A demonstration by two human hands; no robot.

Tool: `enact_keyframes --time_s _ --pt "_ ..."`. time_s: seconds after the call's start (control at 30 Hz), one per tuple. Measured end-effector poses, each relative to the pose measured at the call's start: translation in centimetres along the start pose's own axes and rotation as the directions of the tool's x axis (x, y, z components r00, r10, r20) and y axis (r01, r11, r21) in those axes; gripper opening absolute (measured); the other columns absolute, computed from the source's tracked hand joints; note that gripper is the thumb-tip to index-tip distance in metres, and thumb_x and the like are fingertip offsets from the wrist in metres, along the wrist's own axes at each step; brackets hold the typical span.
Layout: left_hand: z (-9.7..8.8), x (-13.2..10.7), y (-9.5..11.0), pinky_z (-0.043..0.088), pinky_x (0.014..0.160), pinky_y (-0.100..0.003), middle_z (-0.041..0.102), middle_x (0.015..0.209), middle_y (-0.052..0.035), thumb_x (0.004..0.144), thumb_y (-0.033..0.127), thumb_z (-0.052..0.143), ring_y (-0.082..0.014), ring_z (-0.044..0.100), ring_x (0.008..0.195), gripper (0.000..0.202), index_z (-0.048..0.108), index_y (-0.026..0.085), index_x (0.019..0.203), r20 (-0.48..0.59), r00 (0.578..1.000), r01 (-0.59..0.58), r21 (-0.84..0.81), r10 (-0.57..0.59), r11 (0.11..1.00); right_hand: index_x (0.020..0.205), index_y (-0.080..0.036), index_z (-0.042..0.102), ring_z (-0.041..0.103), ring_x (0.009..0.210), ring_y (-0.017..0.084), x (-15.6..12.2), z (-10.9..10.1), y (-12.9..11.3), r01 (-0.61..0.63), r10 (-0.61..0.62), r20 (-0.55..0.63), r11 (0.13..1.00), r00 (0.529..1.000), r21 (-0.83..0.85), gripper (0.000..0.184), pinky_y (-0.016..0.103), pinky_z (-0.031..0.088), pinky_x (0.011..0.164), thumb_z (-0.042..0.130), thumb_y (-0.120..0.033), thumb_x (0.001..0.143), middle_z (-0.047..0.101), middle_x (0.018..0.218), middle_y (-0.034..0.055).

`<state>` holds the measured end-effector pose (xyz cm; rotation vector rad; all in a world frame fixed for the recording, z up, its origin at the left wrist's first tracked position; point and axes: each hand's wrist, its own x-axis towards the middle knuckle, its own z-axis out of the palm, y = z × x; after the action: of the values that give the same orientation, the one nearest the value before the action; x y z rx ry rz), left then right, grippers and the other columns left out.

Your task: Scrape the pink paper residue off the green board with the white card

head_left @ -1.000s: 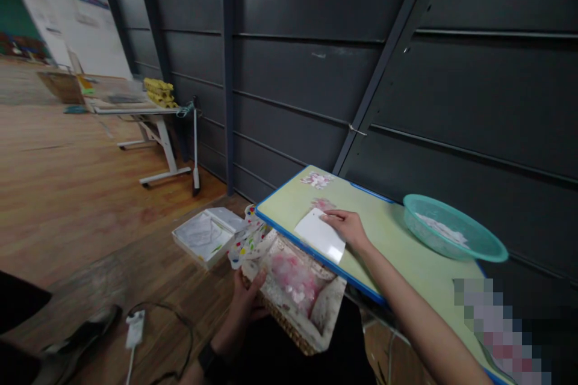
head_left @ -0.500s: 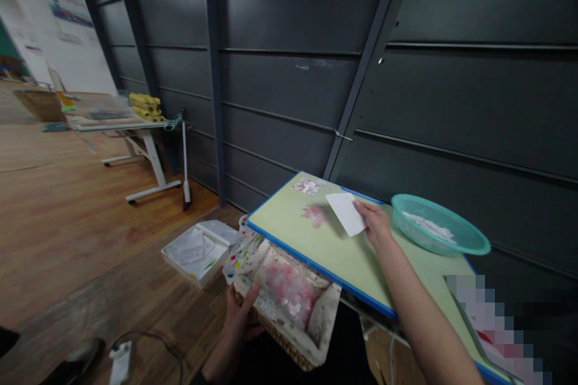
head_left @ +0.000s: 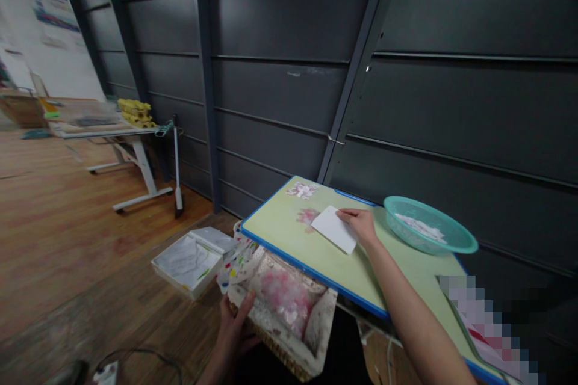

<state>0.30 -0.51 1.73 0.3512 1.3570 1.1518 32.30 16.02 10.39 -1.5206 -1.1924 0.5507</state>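
Observation:
My right hand pinches a white card by its far edge, low over the pale green tabletop. The card's left edge meets or overlaps a small pink-and-white pile; I cannot tell whether it touches it. Further back on the table lies a second pile of whitish-purple bits. My left hand grips the near left rim of a lined wicker basket below the table's front edge. Inside the basket sits a heap of pink and white small pieces.
A turquoise plastic basin with white pieces stands at the table's back right. A pixelated flat item lies at the right. On the floor are an open white box and a power strip. A dark panel wall rises behind.
My right hand has brought the card down and left, from beside the pink pile to its edge, and the card lies flatter. My left hand still holds the basket; the view has shifted slightly.

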Motion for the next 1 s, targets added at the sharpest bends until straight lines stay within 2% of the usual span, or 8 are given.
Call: enact_keyframes --time_s 0.07,0.17,0.3,0.43,0.6,0.8,0.9,1.0 --pt "0.0 0.2 -0.1 0.063 0.07 -0.044 0.052 0.144 -0.0149 0.069 0.055 0.079 -0.0262 0.075 0.085 0.089 0.032 0.035 0.142 0.01 1.0 0.014 -0.011 -0.013 1.0 0.072 -0.015 0.082 0.064 0.062 0.023 -0.1 0.1 -0.1 0.004 -0.004 0.01 1.0 1.0 -0.007 0.039 0.032 0.043 0.056 0.078 -0.048 0.052 0.077 0.072 0.0112" --pt "-0.1 0.4 -0.3 0.063 0.07 -0.045 0.051 0.145 -0.0163 0.072 0.056 0.077 -0.0229 0.074 0.075 0.086 0.031 0.034 0.141 0.023 1.0 0.012 -0.008 -0.012 1.0 0.073 -0.014 0.082 0.062 0.058 0.022 -0.3 0.4 -0.5 -0.026 0.024 0.088 0.999 0.996 0.024 0.04 0.031 0.042 0.053 0.08 -0.047 0.05 0.076 0.069 0.0112" --pt "-0.2 0.6 -0.3 0.063 0.072 -0.045 0.051 0.145 -0.0159 0.067 0.056 0.081 -0.0289 0.073 0.095 0.088 0.035 0.034 0.139 -0.003 1.0 0.01 -0.013 -0.011 1.0 0.075 -0.013 0.082 0.062 0.057 0.022 -0.9 0.9 -1.0 -0.013 0.007 0.09 0.998 0.996 0.065 0.044 0.031 0.043 0.052 0.081 -0.05 0.052 0.076 0.071 0.0118" --pt "-0.2 0.5 -0.2 0.064 0.074 -0.043 0.053 0.143 -0.0157 0.065 0.054 0.083 -0.0324 0.068 0.113 0.086 0.038 0.032 0.135 -0.021 1.0 0.0 -0.024 -0.001 1.0 0.076 -0.012 0.082 0.061 0.055 0.021 -1.3 1.4 -1.2 -0.024 0.013 0.165 0.998 0.986 0.06 0.047 0.03 0.041 0.05 0.082 -0.05 0.05 0.076 0.07 0.0121" --pt "0.0 0.1 0.0 0.064 0.073 -0.046 0.05 0.146 -0.0168 0.07 0.054 0.079 -0.0339 0.069 0.109 0.082 0.034 0.033 0.136 0.009 1.0 0.001 -0.025 -0.001 1.0 0.076 -0.012 0.082 0.063 0.059 0.022 -1.5 1.3 -1.5 -0.001 -0.009 0.115 0.996 0.993 0.087 0.045 0.031 0.044 0.053 0.082 -0.05 0.052 0.077 0.073 0.0131" --pt "0.1 0.2 0.0 0.064 0.073 -0.044 0.05 0.148 -0.0157 0.067 0.053 0.081 -0.0343 0.068 0.113 0.086 0.036 0.033 0.138 -0.014 1.0 -0.004 -0.009 0.004 1.0 0.076 -0.013 0.082 0.064 0.059 0.023 -1.7 1.3 -1.6 0.008 -0.014 0.175 0.999 0.984 0.033 0.044 0.03 0.043 0.052 0.081 -0.051 0.053 0.077 0.073 0.013" --pt "0.0 0.1 0.0 0.064 0.072 -0.044 0.05 0.148 -0.0163 0.064 0.057 0.082 -0.0354 0.07 0.11 0.091 0.035 0.033 0.139 0.003 1.0 0.01 -0.014 -0.01 1.0 0.075 -0.013 0.082 0.065 0.061 0.024 -1.9 1.4 -1.7 0.033 -0.035 0.152 0.999 0.988 0.018 0.044 0.03 0.044 0.053 0.08 -0.052 0.054 0.077 0.074 0.0129" --pt "-0.1 -0.2 0.0 0.063 0.073 -0.043 0.049 0.148 -0.0169 0.066 0.059 0.08 -0.0323 0.072 0.103 0.09 0.033 0.033 0.138 0.021 1.0 0.011 -0.005 -0.011 1.0 0.077 -0.012 0.082 0.064 0.058 0.022 -2.1 1.6 -1.8 0.019 -0.024 0.199 0.999 0.98 0.026 0.046 0.03 0.043 0.051 0.081 -0.053 0.054 0.076 0.071 0.0128"
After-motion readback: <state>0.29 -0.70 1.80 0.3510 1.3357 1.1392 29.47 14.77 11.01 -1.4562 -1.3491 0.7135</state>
